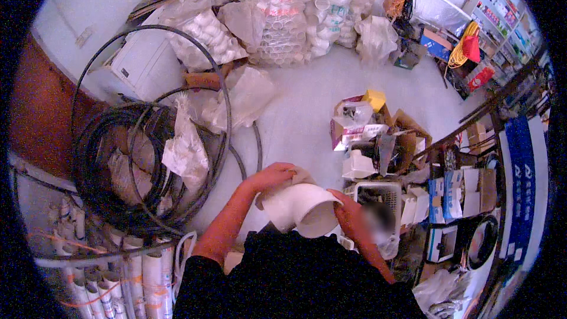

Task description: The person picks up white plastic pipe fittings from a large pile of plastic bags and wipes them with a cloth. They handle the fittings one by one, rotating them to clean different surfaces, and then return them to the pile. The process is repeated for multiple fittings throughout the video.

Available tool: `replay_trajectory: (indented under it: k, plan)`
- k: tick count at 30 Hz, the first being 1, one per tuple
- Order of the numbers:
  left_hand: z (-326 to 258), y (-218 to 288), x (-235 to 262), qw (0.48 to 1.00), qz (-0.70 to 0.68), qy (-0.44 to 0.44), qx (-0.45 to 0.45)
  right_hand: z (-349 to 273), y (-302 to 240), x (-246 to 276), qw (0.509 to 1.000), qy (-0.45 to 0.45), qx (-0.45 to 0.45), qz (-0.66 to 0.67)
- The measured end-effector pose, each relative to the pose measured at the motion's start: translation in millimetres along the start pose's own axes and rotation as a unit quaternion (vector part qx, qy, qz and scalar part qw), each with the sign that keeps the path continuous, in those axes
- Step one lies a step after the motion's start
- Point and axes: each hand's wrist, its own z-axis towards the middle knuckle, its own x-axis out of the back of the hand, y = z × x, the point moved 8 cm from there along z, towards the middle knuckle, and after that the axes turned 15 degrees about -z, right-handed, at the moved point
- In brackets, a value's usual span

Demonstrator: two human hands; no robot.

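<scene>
A large white plastic pipe elbow [289, 204] is held close in front of my body, its round mouth facing down toward me and to the right. My left hand [276, 176] is closed over the elbow's far left side, fingers bent inward. By those fingers a beige patch [302, 175] shows on the far side; whether it is a cloth or part of the fitting, I cannot make out. On the right, my right hand [349, 210] grips the rim of the mouth, with its fingers partly hidden.
Coiled black pipe [150, 165] lies at left, above upright white pipes [150, 277]. Clear bags of white fittings [280, 29] line the far wall. Open cartons [354, 130] and a white plastic basket [378, 186] stand at right, beside shelving with blue-and-white boxes [452, 195].
</scene>
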Motion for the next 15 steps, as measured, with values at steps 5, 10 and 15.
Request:
replay_trajectory:
  k: [5, 10, 15]
  plan:
    - [31, 37, 45, 0.937, -0.329, -0.088, 0.082, 78, -9, 8, 0.991, 0.064, -0.042, 0.111]
    - [63, 59, 63, 0.962, -0.191, -0.035, -0.192, 134, 18, -13, 0.976, 0.150, -0.116, 0.109]
    - [102, 38, 50, 0.773, -0.628, -0.083, -0.025, 186, 26, -8, 0.926, 0.219, -0.165, 0.260]
